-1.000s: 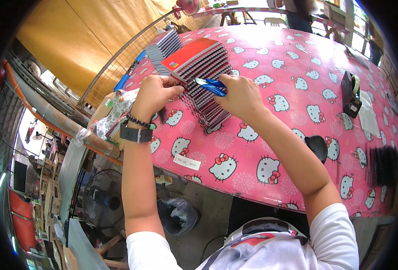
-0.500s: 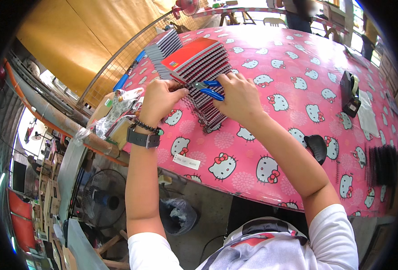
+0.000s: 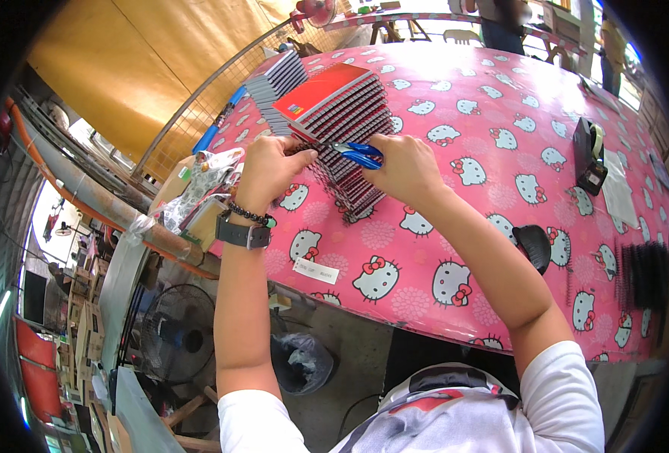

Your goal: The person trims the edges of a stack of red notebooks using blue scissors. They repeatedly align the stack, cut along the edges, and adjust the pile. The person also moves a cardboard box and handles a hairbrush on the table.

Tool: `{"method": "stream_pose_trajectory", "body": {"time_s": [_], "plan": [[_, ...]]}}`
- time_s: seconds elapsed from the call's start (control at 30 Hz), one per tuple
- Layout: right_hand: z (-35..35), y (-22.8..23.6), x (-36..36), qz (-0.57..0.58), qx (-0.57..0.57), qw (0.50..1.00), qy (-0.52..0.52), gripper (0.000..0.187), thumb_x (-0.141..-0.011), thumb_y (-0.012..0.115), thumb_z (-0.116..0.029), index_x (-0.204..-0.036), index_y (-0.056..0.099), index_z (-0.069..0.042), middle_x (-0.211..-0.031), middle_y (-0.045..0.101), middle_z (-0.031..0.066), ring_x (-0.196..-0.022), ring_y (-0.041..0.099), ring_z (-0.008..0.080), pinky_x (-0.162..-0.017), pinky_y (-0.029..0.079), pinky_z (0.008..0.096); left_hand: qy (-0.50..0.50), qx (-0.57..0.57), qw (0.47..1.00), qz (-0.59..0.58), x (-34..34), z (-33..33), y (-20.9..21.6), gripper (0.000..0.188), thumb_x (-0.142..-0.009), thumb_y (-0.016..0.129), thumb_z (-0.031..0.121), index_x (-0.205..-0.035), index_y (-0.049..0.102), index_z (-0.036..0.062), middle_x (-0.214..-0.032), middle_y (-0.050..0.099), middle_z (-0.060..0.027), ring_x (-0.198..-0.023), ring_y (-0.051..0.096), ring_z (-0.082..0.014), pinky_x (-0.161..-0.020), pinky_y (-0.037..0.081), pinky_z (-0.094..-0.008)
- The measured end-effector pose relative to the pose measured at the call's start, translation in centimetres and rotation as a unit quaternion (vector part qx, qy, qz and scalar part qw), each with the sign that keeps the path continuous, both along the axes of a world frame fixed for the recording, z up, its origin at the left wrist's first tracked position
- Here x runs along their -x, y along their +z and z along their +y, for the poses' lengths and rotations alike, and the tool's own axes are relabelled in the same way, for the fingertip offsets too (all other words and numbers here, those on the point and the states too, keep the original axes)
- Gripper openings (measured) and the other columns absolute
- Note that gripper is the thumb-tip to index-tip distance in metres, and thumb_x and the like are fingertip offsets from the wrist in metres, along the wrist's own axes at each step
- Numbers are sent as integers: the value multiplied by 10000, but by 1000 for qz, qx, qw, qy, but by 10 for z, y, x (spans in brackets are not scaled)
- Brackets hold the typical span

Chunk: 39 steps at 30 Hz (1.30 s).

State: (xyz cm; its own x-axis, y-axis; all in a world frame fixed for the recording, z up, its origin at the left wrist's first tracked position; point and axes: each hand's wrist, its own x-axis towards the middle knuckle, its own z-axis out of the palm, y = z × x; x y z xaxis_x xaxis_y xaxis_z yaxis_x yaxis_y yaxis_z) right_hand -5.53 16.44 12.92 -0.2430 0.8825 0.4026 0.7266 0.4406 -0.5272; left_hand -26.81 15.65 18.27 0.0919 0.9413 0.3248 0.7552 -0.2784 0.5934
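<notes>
A tall stack of red-covered spiral notebooks [image 3: 327,92] stands on the table, its wire-bound edges facing me. My left hand [image 3: 274,170] is closed at the near left corner of the stack, thumb and fingers pinching a notebook at its spiral edge; the exact spot is partly hidden. In my right hand [image 3: 408,167] is a pair of blue-handled pliers [image 3: 361,154], fingers wrapped round the grips. The pliers' jaws point left and touch or nearly touch the wire binding between my hands. Loose wire ends seem to hang along the stack's left side.
Behind the red notebooks stands another stack with grey edges [image 3: 278,79]. A pink patterned cloth [image 3: 380,234] covers the table. On it lie a white label strip [image 3: 316,271], a tape dispenser [image 3: 590,156], a black object [image 3: 532,249] and black spiral coils [image 3: 642,275]. Plastic-wrapped items [image 3: 198,185] sit left.
The pliers' handles have come closer together in my right hand. My left hand keeps its pinch at the notebook corner, and the stacks stay put.
</notes>
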Motion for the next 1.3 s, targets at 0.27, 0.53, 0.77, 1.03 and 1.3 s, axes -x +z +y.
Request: {"method": "stream_pose_trajectory", "body": {"time_s": [0.27,0.53,0.77,1.03,1.3], "plan": [[0,-18,10,-42,-145,988,-38,337,-692,680,-257,-941,595,-46,-957,622,118,-976,589,274,-831,461,428,-11,82,994,-76,9,2,-6,315,-787,728,203,-953,672,-59,-738,659,-57,-578,578,-78,-503,443,-218],[-4,-13,8,-36,-137,988,-57,370,-673,691,-261,-972,612,-59,-950,630,117,-977,590,286,-845,456,431,-6,21,998,-64,6,4,-16,259,-770,721,222,-841,696,-25,-593,611,-45,-454,519,-72,-412,393,-245],[-3,0,8,-33,-20,999,-9,261,-685,670,-248,-828,605,-40,-838,643,138,-834,627,318,-741,497,428,2,46,996,-80,4,2,-14,257,-780,709,224,-815,687,-30,-613,623,-54,-498,542,-74,-460,419,-225],[-3,-28,2,-25,-149,987,-48,300,-694,667,-242,-919,589,-60,-926,624,113,-958,597,281,-814,460,445,6,2,976,-217,-1,-4,-44,336,-886,630,290,-960,639,-37,-783,658,-77,-672,594,-111,-576,463,-255],[-2,-24,17,-10,-100,995,-26,266,-680,666,-244,-831,593,-37,-832,638,131,-826,636,304,-744,496,432,161,-315,915,-193,-47,15,-99,430,-1000,387,366,-889,453,-44,-701,505,-172,-632,476,-308,-612,383,-412]]}}
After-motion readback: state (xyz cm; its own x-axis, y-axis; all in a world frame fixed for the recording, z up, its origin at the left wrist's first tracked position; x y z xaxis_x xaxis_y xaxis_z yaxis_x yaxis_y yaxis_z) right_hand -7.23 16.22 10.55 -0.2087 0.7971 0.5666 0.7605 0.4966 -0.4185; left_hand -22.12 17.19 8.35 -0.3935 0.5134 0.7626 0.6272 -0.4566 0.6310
